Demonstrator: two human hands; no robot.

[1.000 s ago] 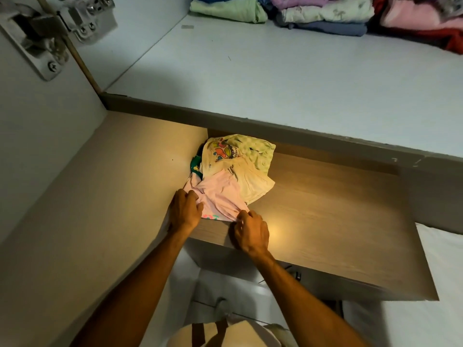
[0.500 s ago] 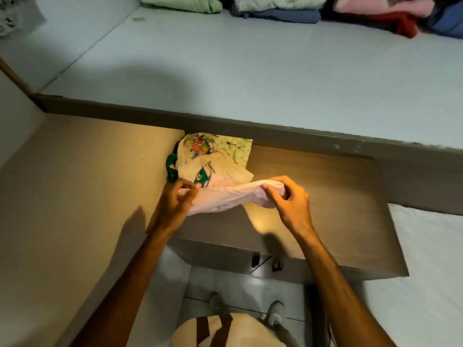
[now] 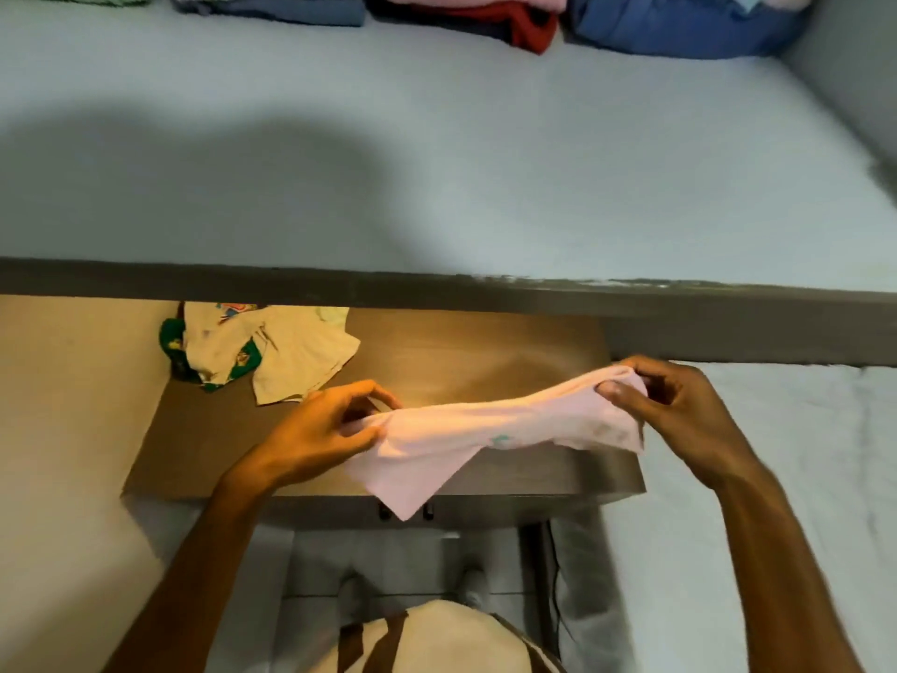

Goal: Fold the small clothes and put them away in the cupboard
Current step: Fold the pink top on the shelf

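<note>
Counted: two hands (image 3: 490, 425), one pink garment (image 3: 466, 439), one heap of unfolded small clothes (image 3: 262, 354), one wooden surface (image 3: 475, 354), one pale shelf (image 3: 437, 153).

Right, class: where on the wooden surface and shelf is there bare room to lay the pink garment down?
The wooden surface is bare right of the crumpled pile in its far-left corner. The shelf is bare in front; folded stacks crowd its back edge.
</note>
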